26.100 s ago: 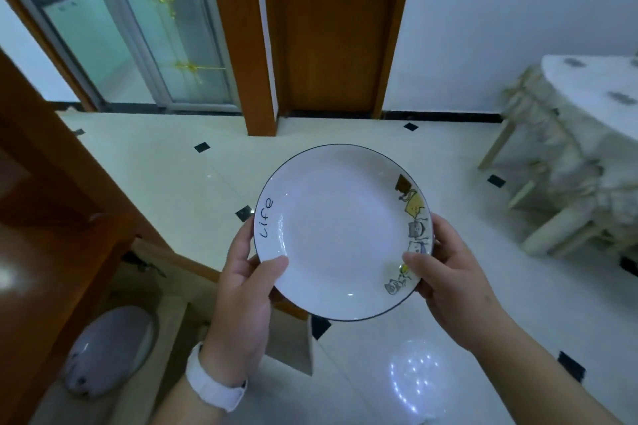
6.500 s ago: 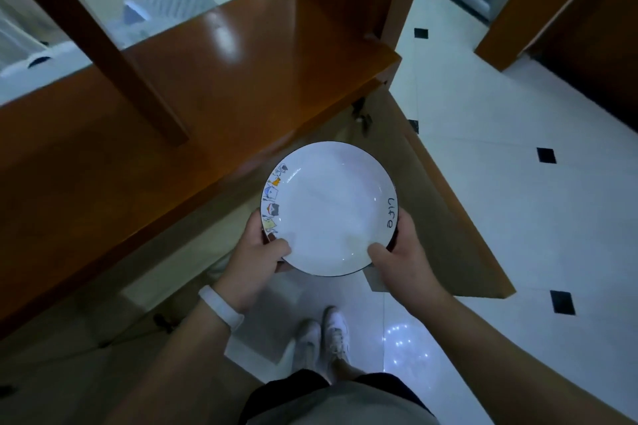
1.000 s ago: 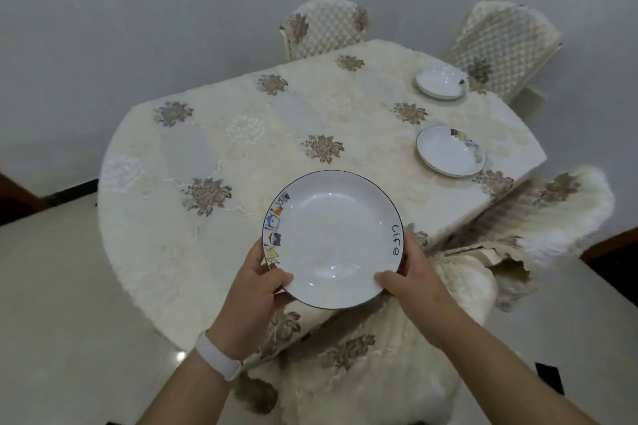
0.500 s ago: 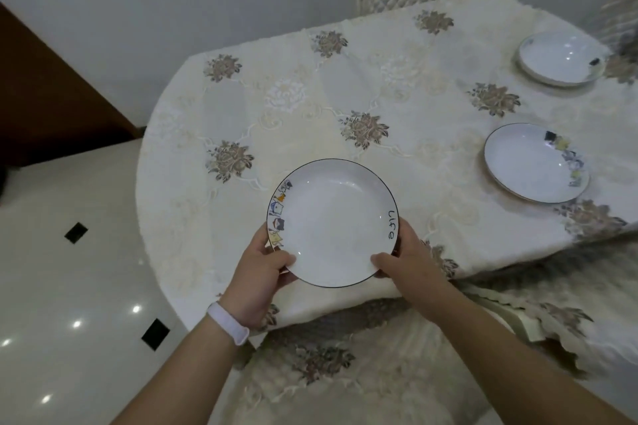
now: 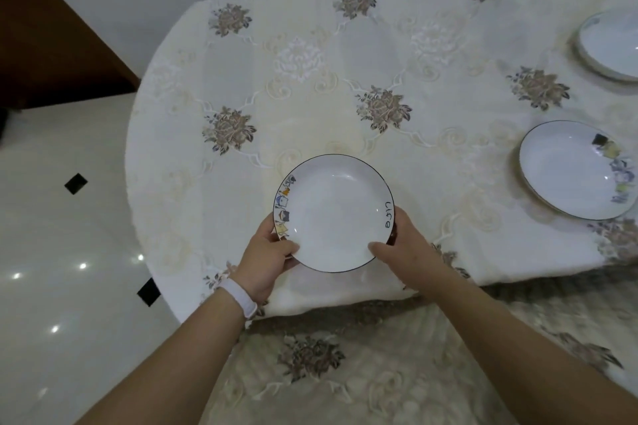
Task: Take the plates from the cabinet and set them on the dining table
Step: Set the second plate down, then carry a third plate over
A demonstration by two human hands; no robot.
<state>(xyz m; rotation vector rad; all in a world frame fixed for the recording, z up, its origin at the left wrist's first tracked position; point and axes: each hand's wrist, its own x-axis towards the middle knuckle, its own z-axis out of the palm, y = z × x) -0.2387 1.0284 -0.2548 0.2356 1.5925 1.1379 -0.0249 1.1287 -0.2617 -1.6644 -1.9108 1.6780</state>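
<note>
Gripping the plate (image 5: 333, 214) by its near rim, the left hand (image 5: 266, 259) and right hand (image 5: 404, 248) hold it over the bench (image 5: 310, 107) near its front edge; whether it touches the cloth is unclear. A second plate (image 5: 569, 172) and third plate (image 5: 611, 41) already sit to the right, so this one likely needs only releasing.

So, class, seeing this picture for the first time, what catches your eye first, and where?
A white plate with cartoon drawings and the word "life" on its rim, gripped by the left hand and right hand over the near edge of the flowered tablecloth. A second plate and a third plate lie on it further right.
</note>
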